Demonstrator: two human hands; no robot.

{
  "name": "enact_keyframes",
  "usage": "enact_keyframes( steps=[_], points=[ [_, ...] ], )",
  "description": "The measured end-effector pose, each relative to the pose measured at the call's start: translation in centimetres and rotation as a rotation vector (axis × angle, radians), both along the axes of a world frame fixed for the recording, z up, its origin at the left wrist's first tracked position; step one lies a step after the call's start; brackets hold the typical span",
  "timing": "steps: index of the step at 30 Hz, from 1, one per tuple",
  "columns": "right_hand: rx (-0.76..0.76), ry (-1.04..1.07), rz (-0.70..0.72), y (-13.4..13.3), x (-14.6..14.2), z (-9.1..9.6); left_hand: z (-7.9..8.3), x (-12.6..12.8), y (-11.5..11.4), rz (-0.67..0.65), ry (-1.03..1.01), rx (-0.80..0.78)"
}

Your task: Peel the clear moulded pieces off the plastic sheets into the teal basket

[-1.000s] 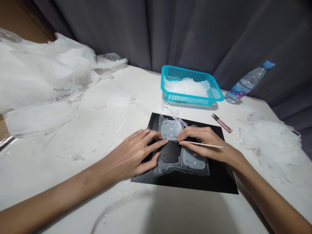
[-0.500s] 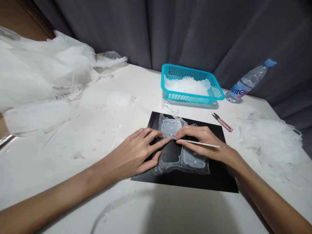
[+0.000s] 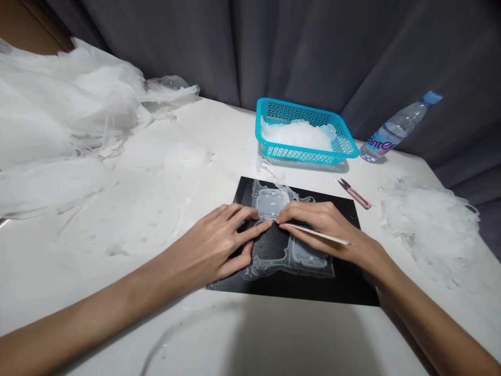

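A clear plastic sheet with grey rounded square pieces (image 3: 291, 245) lies on a black mat (image 3: 344, 284) in the middle of the white table. My left hand (image 3: 219, 243) lies flat on the sheet's left part, fingers stretched out and pressing it down. My right hand (image 3: 324, 227) pinches a thin white stick (image 3: 319, 236), whose tip meets the sheet at the lower edge of the upper grey piece (image 3: 271, 204). The fingertips of both hands almost touch there.
A turquoise basket (image 3: 346, 146) with white plastic scraps stands behind the mat. Small pink snips (image 3: 355, 194) lie to its right, a water bottle (image 3: 395, 128) farther back. Heaps of clear film cover the table's left (image 3: 58, 125) and right (image 3: 426, 224). A dark curtain hangs behind.
My right hand and the stick's tip have crept a little left toward my left fingertips. The view has shifted slightly; the sheet and mat stay where they were.
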State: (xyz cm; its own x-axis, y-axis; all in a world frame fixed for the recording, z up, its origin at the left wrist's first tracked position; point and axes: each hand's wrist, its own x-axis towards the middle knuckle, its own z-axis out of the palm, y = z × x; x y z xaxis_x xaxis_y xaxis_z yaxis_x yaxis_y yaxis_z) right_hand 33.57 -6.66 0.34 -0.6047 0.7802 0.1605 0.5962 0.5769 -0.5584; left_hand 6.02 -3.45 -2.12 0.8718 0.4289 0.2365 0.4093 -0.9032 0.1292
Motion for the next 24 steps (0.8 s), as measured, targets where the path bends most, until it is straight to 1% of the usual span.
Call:
enact_keyframes(
  steps=[3,6,12,16,19,24],
  points=[
    [-0.024,-0.028,0.004,-0.1,0.4,0.3,0.1,-0.1,-0.1,-0.001,0.006,-0.007],
    [-0.031,0.009,-0.006,-0.1,0.5,0.2,0.0,-0.1,-0.1,-0.001,0.007,-0.004],
    [0.011,0.033,-0.004,-0.1,0.2,-0.3,0.2,-0.1,-0.2,-0.004,0.022,0.037],
    [0.031,0.023,-0.007,-0.1,0.0,-0.3,0.2,-0.1,-0.2,-0.010,0.021,0.034],
    [0.084,-0.005,-0.002,0.0,-0.2,-0.5,0.3,-0.1,-0.2,-0.001,-0.004,0.007],
    [0.238,-0.095,0.004,-0.1,-0.7,-0.8,0.5,0.0,-0.3,0.005,0.001,0.007]
  ],
)
